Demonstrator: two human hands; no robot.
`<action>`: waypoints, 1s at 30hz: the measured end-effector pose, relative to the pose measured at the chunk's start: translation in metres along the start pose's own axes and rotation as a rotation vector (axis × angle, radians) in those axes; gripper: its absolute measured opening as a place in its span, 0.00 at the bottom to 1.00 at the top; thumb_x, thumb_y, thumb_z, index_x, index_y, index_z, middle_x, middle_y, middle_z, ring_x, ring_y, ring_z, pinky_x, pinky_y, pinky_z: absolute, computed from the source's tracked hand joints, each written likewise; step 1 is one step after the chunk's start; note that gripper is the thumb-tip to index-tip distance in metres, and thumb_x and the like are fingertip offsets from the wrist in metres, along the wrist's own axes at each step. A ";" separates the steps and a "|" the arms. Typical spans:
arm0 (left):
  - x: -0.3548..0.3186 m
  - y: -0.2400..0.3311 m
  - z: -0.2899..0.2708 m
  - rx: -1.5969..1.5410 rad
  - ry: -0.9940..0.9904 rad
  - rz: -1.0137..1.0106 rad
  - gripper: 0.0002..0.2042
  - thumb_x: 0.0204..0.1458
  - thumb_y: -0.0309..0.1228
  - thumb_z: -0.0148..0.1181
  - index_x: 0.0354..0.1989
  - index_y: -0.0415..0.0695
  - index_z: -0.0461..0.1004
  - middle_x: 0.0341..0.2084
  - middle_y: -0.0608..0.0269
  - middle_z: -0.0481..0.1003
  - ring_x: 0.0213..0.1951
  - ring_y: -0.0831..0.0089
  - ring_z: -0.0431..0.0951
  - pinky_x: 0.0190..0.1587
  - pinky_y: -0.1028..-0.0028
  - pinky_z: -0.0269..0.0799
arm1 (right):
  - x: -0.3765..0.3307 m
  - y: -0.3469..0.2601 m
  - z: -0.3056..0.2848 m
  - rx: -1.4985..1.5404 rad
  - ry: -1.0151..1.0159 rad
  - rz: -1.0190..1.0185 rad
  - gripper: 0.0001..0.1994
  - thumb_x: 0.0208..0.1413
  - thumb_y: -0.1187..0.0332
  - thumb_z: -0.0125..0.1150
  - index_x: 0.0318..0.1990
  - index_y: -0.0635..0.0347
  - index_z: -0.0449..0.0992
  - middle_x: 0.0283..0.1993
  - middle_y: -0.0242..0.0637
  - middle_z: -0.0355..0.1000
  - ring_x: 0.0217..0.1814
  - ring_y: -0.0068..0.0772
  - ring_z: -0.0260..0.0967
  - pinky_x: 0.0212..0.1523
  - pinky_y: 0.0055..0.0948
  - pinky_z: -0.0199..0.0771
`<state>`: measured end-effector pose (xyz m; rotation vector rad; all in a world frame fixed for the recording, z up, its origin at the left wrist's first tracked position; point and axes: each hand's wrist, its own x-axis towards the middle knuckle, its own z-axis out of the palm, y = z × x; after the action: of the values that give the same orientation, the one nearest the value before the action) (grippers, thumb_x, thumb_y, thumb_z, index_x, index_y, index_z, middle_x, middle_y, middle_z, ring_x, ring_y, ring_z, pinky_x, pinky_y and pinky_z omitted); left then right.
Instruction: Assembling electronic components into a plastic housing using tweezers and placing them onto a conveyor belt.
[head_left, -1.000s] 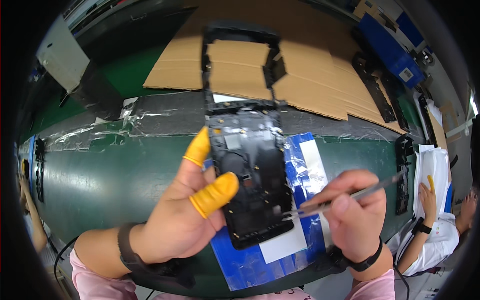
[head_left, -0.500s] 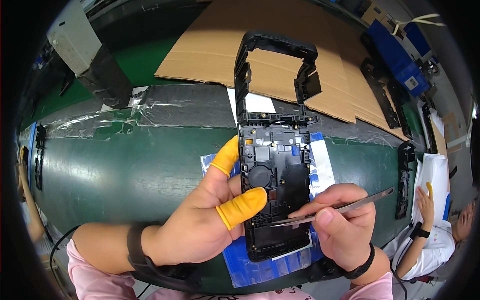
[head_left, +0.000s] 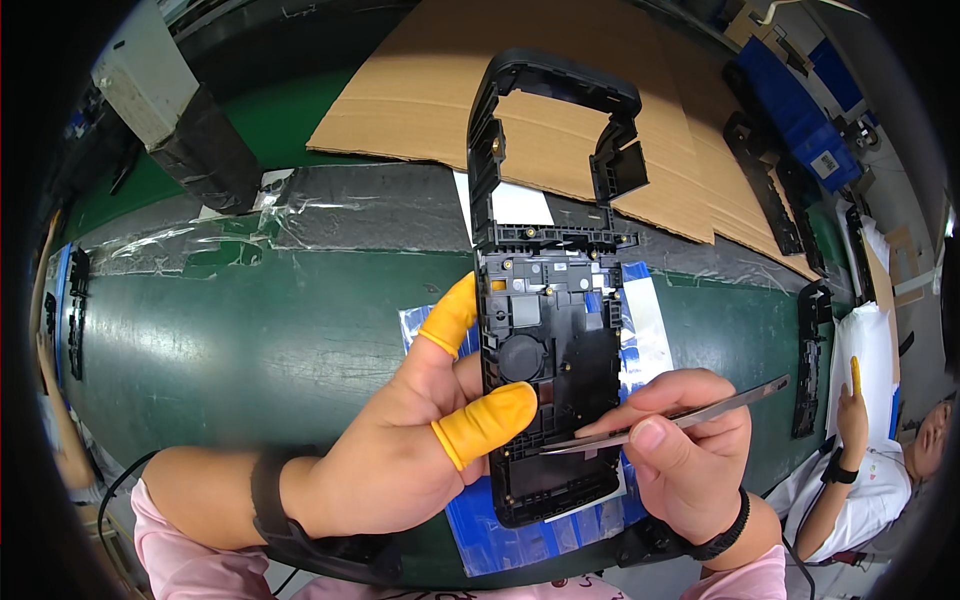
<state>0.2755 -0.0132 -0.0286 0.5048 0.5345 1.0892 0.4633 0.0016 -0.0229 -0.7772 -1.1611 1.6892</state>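
Observation:
A black plastic device housing (head_left: 570, 345) with an open frame at its far end stands raised over the bench. My left hand (head_left: 400, 430), yellow finger cots on thumb and a finger, grips it along its left edge. Between the thumb and fingers of my right hand (head_left: 690, 445) is a pair of metal tweezers (head_left: 715, 408), closed around them. The tweezers' tips lie over the lower part of the housing, near a thin ledge; whether they pinch anything is too small to tell. Under the housing lies a blue-and-white plastic sheet (head_left: 470, 520).
Brown cardboard (head_left: 400, 100) covers the far bench. More black housings (head_left: 812, 360) stand at the right, near a blue bin (head_left: 790, 110). A grey post (head_left: 190, 130) rises at the far left. At the right edge a co-worker (head_left: 850, 480) sits; another person's arm shows at the left edge.
The housing has tilted very slightly, its far end shifting upward. My hands and the tweezers stay nearly in place. The co-worker's hand at the right has turned.

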 end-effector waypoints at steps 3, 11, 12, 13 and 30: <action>-0.001 0.001 -0.001 -0.005 0.010 -0.020 0.31 0.53 0.19 0.37 0.61 0.60 0.34 0.55 0.57 0.55 0.56 0.65 0.56 0.55 0.62 0.53 | 0.001 0.002 0.001 -0.027 0.003 0.001 0.09 0.49 0.79 0.53 0.38 0.71 0.67 0.33 0.48 0.72 0.36 0.31 0.70 0.39 0.25 0.70; -0.001 0.001 -0.007 0.028 -0.017 -0.002 0.41 0.43 0.12 0.47 0.61 0.58 0.33 0.55 0.56 0.53 0.55 0.65 0.58 0.53 0.64 0.57 | 0.000 0.003 0.000 -0.051 0.013 -0.004 0.08 0.49 0.79 0.53 0.38 0.71 0.68 0.33 0.47 0.72 0.36 0.29 0.70 0.39 0.24 0.70; -0.001 -0.001 -0.008 0.029 -0.018 -0.002 0.41 0.43 0.12 0.47 0.61 0.58 0.33 0.55 0.56 0.53 0.55 0.65 0.58 0.53 0.64 0.57 | 0.000 0.002 0.001 -0.057 0.017 0.000 0.08 0.49 0.79 0.53 0.38 0.71 0.68 0.33 0.47 0.72 0.36 0.29 0.70 0.39 0.24 0.70; -0.002 -0.002 -0.008 0.055 -0.016 0.024 0.44 0.39 0.10 0.49 0.61 0.57 0.33 0.55 0.56 0.53 0.55 0.65 0.59 0.53 0.65 0.57 | 0.000 0.002 0.001 -0.063 0.022 0.003 0.08 0.49 0.79 0.53 0.37 0.71 0.68 0.33 0.46 0.72 0.37 0.29 0.70 0.39 0.24 0.70; 0.010 0.029 -0.014 0.300 0.147 0.424 0.34 0.43 0.26 0.52 0.60 0.50 0.43 0.52 0.59 0.58 0.51 0.65 0.62 0.52 0.60 0.61 | 0.024 0.010 -0.025 -0.256 0.240 0.030 0.07 0.48 0.77 0.54 0.36 0.68 0.70 0.23 0.34 0.69 0.18 0.13 0.58 0.17 0.12 0.55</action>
<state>0.2505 0.0087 -0.0224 0.8306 0.7475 1.4671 0.4726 0.0308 -0.0413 -1.1289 -1.2125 1.4398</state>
